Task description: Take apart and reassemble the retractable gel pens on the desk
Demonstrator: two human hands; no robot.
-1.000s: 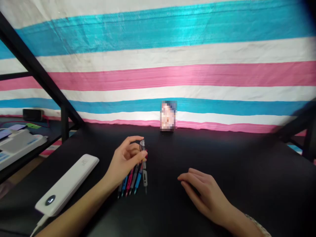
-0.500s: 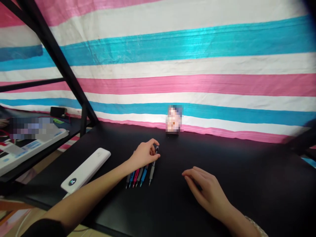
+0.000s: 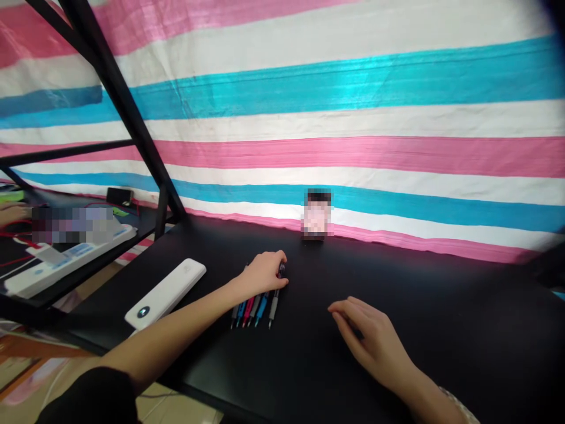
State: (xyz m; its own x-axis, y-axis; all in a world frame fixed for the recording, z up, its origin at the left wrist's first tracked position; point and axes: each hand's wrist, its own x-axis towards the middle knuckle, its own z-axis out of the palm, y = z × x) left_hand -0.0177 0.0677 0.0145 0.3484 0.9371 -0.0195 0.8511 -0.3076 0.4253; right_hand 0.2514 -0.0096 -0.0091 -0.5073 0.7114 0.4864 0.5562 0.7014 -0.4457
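My left hand [image 3: 263, 272] reaches over a row of pens and is closed on the upper end of a grey-gripped pen [image 3: 274, 300], thumb on one side and fingers on the other. That pen lies on the black table, a small gap to the right of the others. Beside it, partly under my hand, several more pens lie side by side with their tips toward me, among them a blue pen [image 3: 261, 308] and a pink pen [image 3: 248, 310]. My right hand [image 3: 371, 338] rests on the table to the right, fingers curled together and holding nothing.
A white power bank [image 3: 170, 288] with a round display lies left of the pens. A small blurred-out object [image 3: 316, 218] stands at the back against the striped sheet [image 3: 353, 153]. On the neighbouring table are a white power strip [image 3: 70, 262] and another person's hand [image 3: 13, 214].
My view has turned slightly left, so the scene sits further right. The left hand stays on the grey-gripped pen, whose gap to the row looks marginally smaller. The right hand keeps its pose.
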